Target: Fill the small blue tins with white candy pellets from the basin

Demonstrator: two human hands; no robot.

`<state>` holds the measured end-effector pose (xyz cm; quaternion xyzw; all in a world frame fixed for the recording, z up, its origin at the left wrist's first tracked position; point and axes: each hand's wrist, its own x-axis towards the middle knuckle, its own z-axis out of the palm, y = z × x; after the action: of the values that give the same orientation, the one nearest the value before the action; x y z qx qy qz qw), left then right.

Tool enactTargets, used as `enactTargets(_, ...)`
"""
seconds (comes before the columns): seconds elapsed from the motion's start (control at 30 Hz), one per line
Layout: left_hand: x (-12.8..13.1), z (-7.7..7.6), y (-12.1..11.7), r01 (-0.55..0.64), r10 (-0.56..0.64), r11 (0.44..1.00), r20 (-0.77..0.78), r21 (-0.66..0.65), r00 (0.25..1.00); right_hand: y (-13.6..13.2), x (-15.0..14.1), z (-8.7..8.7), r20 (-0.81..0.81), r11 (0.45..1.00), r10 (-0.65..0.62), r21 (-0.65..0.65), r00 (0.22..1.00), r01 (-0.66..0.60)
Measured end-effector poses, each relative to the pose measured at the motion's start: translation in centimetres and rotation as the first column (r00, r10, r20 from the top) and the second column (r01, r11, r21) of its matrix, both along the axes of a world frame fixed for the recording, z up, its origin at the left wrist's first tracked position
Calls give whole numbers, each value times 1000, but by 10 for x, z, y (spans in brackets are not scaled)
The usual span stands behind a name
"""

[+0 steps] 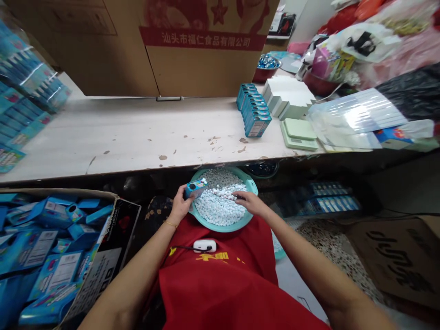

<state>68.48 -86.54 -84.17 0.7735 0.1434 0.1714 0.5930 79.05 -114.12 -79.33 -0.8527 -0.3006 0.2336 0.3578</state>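
Note:
My left hand (180,205) is closed around a small blue carton (196,187), tilted over the left rim of a turquoise basin (193,213). A few white pellets show at the carton's upper end, and a dark round patch marks its side. Many small white candy-like pellets (220,211) fill the basin on my lap. Over the right side of the heap, my right hand (250,202) curls its fingers among the white pellets; its fingertips are partly hidden.
A row of blue cartons (255,112), white card stacks (287,94) and a pale green scale (299,134) stand on the worn white table (137,133). A large cardboard box (206,68) stands behind. At left, an open box (127,220) holds many blue cartons.

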Motion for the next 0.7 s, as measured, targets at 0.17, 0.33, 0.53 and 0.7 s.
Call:
enactTargets(0.17, 9, 3, -20, 53, -49, 990, -36, 133, 998, 16, 3, 72, 138, 983, 136, -146, 981, -115)
enactTargets(0.33, 9, 5, -32, 93, -88, 961, -31, 260, 996, 41, -4, 117, 312, 832, 321, -544, 894, -109)
enactTargets(0.53, 10, 4, -38, 109, -105, 953, -26, 282, 994, 71, -17, 142, 339, 695, 469, -712, 815, -103)
enactTargets(0.7, 9, -1, -32, 89, -87, 978, -19, 190, 996, 63, -16, 148, 386, 730, 467, -676, 796, -100)
